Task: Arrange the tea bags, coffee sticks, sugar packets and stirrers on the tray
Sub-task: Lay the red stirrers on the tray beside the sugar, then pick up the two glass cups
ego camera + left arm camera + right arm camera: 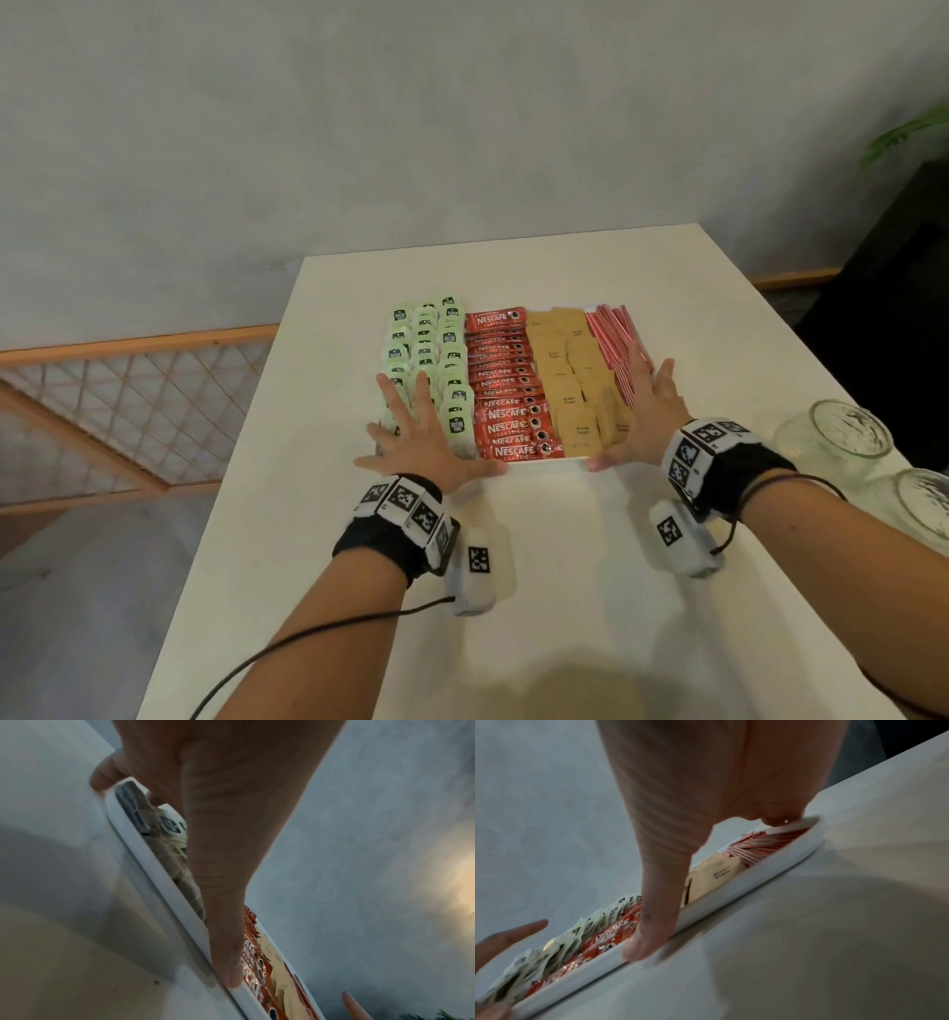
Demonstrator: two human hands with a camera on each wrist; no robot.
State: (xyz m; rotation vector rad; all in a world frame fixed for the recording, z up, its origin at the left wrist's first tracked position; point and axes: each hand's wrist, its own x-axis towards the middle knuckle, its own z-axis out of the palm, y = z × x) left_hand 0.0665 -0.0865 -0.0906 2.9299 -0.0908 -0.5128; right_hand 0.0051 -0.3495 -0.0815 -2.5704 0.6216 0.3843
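A white tray (544,461) on the table holds four rows: green tea bags (436,349), red coffee sticks (503,380), brown sugar packets (570,370) and striped stirrers (616,339). My left hand (416,437) lies spread over the near left corner, fingers straight above the tea bags, thumb (231,973) on the front rim (159,874). My right hand (642,411) is spread at the near right corner, its thumb (649,933) on the rim (757,878) and its fingers beside the stirrers (762,845). Neither hand holds a packet.
Two empty glass jars (842,442) (924,503) stand near the white table's (513,591) right edge. A wooden lattice railing (128,401) runs at the left, and a plant (909,133) over dark furniture sits at the back right. Bare tabletop lies in front of the tray.
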